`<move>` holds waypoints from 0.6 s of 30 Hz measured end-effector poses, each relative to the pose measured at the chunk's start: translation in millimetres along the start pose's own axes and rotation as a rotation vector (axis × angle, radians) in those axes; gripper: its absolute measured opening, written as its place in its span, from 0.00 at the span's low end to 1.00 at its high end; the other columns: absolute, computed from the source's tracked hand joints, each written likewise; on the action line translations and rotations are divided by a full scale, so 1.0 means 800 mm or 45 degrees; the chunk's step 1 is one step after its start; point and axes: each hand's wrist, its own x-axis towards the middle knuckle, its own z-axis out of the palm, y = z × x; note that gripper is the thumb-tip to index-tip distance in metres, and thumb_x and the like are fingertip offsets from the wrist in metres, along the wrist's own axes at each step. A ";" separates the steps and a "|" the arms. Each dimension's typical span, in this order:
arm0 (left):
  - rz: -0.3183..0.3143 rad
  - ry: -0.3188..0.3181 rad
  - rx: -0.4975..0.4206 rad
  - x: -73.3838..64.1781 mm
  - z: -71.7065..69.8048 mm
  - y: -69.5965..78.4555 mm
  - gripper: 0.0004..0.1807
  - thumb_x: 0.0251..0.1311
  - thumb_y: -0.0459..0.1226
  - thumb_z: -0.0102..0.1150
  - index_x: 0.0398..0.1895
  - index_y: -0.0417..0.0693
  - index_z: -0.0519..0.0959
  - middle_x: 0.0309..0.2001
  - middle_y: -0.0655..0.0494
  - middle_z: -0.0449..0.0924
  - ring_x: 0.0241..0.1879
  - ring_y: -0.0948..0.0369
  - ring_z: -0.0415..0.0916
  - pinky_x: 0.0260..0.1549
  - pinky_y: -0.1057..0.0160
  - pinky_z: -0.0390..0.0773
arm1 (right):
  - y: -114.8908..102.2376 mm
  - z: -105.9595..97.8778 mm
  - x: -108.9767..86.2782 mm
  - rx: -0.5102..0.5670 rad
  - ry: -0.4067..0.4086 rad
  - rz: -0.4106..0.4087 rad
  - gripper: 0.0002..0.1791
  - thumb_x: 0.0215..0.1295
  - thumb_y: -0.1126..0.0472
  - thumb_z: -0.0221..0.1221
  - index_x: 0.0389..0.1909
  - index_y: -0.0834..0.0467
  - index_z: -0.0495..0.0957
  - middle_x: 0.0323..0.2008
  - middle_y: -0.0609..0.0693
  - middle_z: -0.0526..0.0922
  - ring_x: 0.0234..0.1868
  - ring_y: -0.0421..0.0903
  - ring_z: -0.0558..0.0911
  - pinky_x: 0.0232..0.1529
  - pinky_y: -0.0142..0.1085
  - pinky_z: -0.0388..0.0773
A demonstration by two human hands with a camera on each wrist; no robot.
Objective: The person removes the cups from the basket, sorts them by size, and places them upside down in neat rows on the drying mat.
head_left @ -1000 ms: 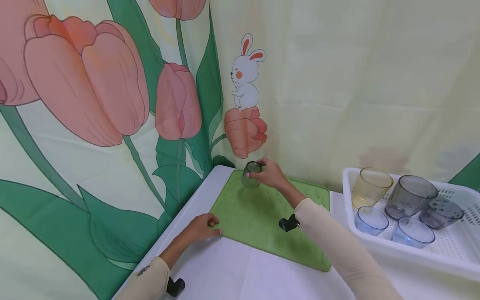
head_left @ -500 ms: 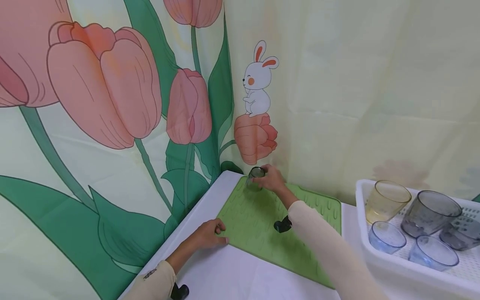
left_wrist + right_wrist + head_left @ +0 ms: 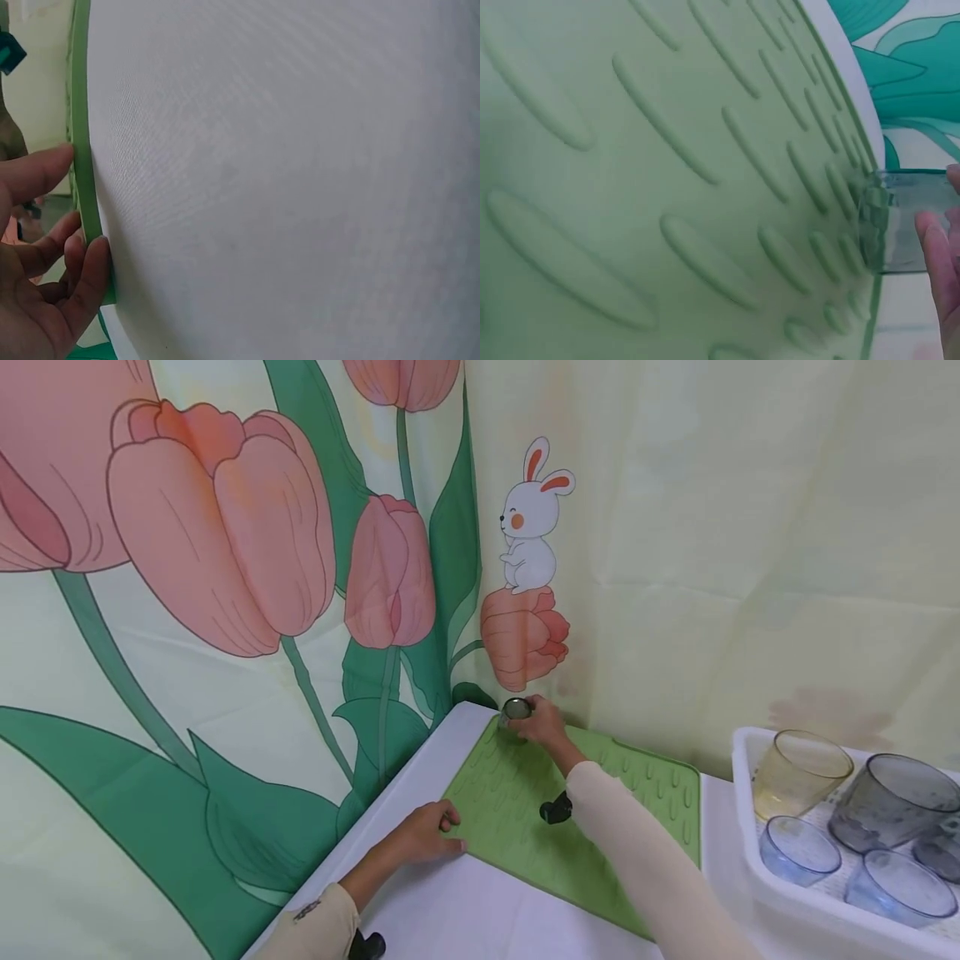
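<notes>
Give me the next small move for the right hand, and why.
Probably ease the small glass straight down until it sits flat on the green mat: the right hand grips it at the mat's far corner, its base close to the surface, though full contact is hard to confirm.

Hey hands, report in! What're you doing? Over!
Right hand gripping smoky tumbler, far-left corner of green drying mat. Left hand touching mat's near-left corner. Nothing seen blocking.
</notes>
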 end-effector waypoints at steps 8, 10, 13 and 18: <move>-0.009 0.006 -0.014 0.002 0.001 0.003 0.18 0.55 0.40 0.73 0.44 0.42 0.77 0.38 0.51 0.76 0.40 0.57 0.72 0.38 0.55 0.74 | 0.007 0.007 0.010 -0.035 0.080 -0.015 0.35 0.59 0.59 0.70 0.64 0.69 0.68 0.54 0.67 0.80 0.46 0.61 0.85 0.46 0.46 0.83; -0.020 0.005 -0.016 0.002 0.000 0.005 0.18 0.55 0.40 0.73 0.44 0.42 0.77 0.38 0.51 0.76 0.40 0.57 0.72 0.38 0.55 0.75 | 0.008 0.007 0.010 -0.027 0.085 -0.013 0.36 0.59 0.59 0.70 0.64 0.69 0.67 0.54 0.67 0.79 0.47 0.61 0.85 0.46 0.46 0.83; -0.032 0.008 -0.019 0.002 -0.001 0.007 0.19 0.55 0.40 0.73 0.44 0.42 0.77 0.39 0.51 0.76 0.39 0.57 0.72 0.38 0.55 0.75 | 0.008 0.006 0.010 -0.028 0.093 -0.002 0.38 0.59 0.59 0.70 0.66 0.69 0.66 0.55 0.67 0.79 0.47 0.62 0.85 0.46 0.47 0.82; -0.048 0.013 -0.015 0.001 0.000 0.004 0.18 0.55 0.40 0.73 0.44 0.42 0.77 0.38 0.51 0.75 0.39 0.57 0.71 0.37 0.56 0.74 | 0.010 0.009 0.009 -0.096 0.081 0.013 0.39 0.60 0.58 0.70 0.68 0.67 0.65 0.52 0.67 0.82 0.40 0.59 0.87 0.52 0.48 0.80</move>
